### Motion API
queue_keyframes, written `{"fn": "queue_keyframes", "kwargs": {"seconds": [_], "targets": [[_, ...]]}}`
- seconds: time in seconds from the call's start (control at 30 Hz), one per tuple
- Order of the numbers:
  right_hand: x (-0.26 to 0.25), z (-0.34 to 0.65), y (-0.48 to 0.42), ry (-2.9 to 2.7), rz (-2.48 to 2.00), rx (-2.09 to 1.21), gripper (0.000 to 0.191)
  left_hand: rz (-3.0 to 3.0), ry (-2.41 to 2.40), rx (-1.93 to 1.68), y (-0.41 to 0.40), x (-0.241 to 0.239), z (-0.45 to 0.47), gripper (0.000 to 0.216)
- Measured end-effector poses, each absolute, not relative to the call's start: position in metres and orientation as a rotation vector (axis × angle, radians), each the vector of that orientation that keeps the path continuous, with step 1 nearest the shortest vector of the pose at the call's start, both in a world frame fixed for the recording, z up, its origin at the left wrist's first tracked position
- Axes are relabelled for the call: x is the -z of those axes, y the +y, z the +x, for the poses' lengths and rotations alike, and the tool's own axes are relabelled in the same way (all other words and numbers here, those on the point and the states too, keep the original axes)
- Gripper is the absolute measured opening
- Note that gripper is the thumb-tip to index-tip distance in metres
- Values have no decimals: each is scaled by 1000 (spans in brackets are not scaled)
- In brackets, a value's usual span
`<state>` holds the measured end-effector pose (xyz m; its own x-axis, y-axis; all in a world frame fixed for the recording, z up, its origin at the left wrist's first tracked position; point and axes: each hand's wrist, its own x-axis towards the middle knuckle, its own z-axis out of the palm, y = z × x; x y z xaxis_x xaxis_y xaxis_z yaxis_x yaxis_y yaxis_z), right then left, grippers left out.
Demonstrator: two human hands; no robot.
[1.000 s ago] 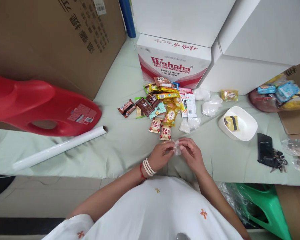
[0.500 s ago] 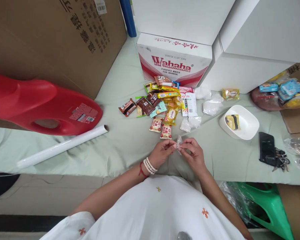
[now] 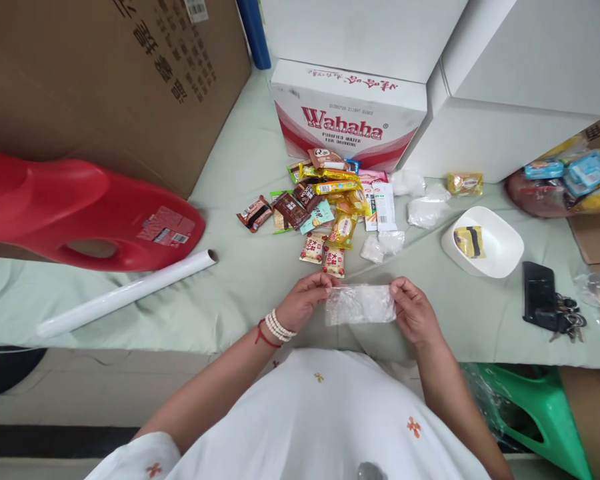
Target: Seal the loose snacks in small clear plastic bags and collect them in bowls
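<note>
A clear plastic bag (image 3: 361, 305) is stretched out flat between my two hands, over the near part of the table. My left hand (image 3: 307, 299), with a beaded bracelet at the wrist, pinches its upper left corner. The upper right corner is pinched by my right hand (image 3: 414, 312). Just beyond the bag lie two cream-and-red snack packets (image 3: 334, 261). Behind them is a pile of wrapped snacks (image 3: 325, 193) in brown, yellow, green and white. Crumpled clear plastic bags (image 3: 383, 245) rest to the right of the pile.
A white bowl (image 3: 507, 257) holding a yellow packet stands at the right, near a black phone (image 3: 539, 293) and keys (image 3: 570, 320). A Wahaha carton (image 3: 350, 127) backs the pile. At left are a red jug (image 3: 125, 207), a white roll (image 3: 130, 293) and a large cardboard box (image 3: 105, 87).
The bag was bunched small between my fingertips. My hands have moved apart, left and right, and the bag is now spread flat between them.
</note>
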<state>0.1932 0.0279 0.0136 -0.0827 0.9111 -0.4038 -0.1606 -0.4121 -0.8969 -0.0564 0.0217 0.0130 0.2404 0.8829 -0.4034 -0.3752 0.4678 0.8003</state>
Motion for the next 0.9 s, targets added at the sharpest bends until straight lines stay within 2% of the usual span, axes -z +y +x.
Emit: {"fn": "queue_keyframes", "kwargs": {"seconds": [0.07, 0.13, 0.27, 0.33, 0.47, 0.63, 0.73, 0.9], "targets": [[-12, 195, 24, -932, -1386, -1729, 45, 580, 970, -901, 22, -12, -65, 40], [-9, 191, 20, -1010, -1438, -1681, 45, 609, 1012, -920, 22, -10, -68, 44], [-9, 177, 17, -1139, -1576, -1181, 38, 811, 1055, -961, 21, -10, -65, 44], [-13, 168, 20, -1314, -1561, -1099, 36, 873, 1022, -940, 20, -13, -61, 43], [-15, 157, 32, -1546, -1498, -1194, 27, 918, 1030, -952, 18, -19, -64, 41], [-8, 189, 39, -1144, -1550, -1289, 31, 933, 1294, -1037, 14, -13, -103, 40], [-9, 204, 35, -1084, -1577, -1274, 33, 946, 1389, -1035, 8, -10, -119, 40], [-14, 159, 21, -1500, -1416, -1410, 37, 1017, 1327, -991, 5, -18, -100, 39]]}}
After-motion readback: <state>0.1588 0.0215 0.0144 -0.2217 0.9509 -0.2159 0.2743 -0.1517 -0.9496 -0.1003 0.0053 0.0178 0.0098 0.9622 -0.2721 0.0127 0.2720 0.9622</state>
